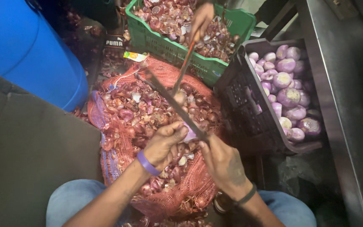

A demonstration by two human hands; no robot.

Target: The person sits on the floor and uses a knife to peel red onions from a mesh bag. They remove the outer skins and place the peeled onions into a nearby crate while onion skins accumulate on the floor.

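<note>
Purple onion (189, 131) clamped in left grip (164, 145); right grip (221, 162) clamped on knife (173, 101); two crates.

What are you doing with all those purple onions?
A person sits over a red mesh sack heaped with onion skins. The left hand holds an onion, and the right hand works a long knife against it. Peeled onions fill the dark crate on the right. Another person's hand holds a second knife over the green crate of skins.
</note>
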